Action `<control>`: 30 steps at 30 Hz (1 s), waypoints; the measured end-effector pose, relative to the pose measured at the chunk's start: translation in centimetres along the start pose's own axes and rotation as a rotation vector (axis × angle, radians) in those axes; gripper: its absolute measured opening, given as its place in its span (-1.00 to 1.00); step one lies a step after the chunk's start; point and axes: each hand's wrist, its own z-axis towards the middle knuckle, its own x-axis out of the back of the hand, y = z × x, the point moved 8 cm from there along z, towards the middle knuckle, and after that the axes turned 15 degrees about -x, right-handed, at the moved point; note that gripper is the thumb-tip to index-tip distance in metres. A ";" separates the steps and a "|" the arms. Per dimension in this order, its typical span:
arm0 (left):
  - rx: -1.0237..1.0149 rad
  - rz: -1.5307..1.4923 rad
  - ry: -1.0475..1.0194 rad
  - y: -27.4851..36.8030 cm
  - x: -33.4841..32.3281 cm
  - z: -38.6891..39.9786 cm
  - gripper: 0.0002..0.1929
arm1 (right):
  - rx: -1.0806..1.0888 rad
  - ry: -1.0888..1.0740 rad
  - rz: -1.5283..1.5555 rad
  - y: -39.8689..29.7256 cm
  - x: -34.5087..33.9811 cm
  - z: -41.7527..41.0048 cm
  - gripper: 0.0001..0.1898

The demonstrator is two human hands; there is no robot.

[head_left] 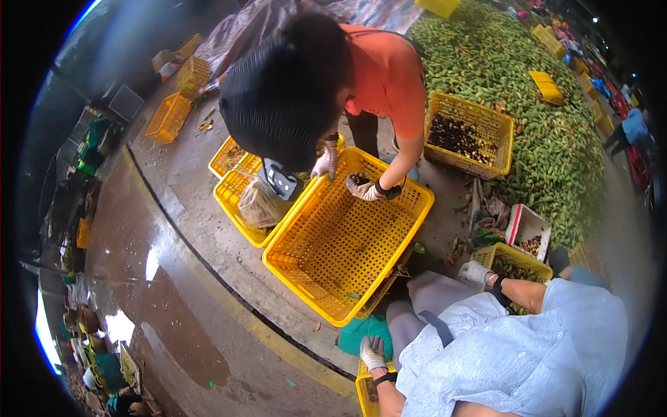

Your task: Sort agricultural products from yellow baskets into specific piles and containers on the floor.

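Near the bottom, my left hand (372,353), in a pale knitted glove, is at the upper end of a small yellow plastic crate (363,388); its fingertips are too unclear to read. To the right, my gloved right hand (475,272) is at the corner of another yellow crate (542,267) with brownish-green pieces inside; its grip is unclear. Before my knees stands a large yellow perforated crate (354,234) with a few leaf bits on its floor. A co-worker in an orange shirt (385,78) leans over it, a gloved hand (365,190) cupping dark nuts or seeds.
A yellow crate of dark and pale nuts or seeds (464,140) stands beside a heap of green pods or husks (531,120). A white foam box (542,237) sits nearby. Another yellow crate (226,200) holds a plastic bag (260,203). Wet floor (172,323) spreads leftward.
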 end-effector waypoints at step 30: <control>0.120 0.021 -0.018 -5.9 -17.0 8.7 -0.70 | -0.541 -0.004 0.675 20.5 -1.8 -12.1 -0.83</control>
